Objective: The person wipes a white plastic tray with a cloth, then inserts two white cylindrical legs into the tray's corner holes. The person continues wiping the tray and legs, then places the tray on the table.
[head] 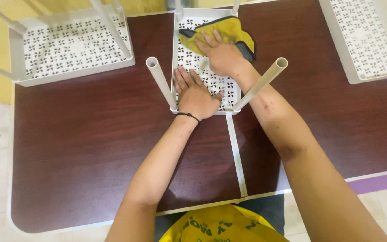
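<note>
Left hand (195, 95) lies flat on the shelf (182, 60), fingers together and stretched out, palm down. This looks like bracing, so the shelf won't slide on the table (90, 148). Right hand (220, 56) presses a yellow cloth (229, 29) onto the far part of the same shelf, fingers flat and slightly spread over the cloth (no pinch, just palm pressure). The shelf sits at the table's far middle, upside down, legs up.

Two near legs (160, 80) flank both wrists and lean outward, so sideways sweeps are hemmed in; far legs are mostly cut off at the top. A second shelf (75, 67) lies at far left, a third (359, 54) at far right, both apart from the hands. A pale seam (237, 152) runs down the table towards the person.
</note>
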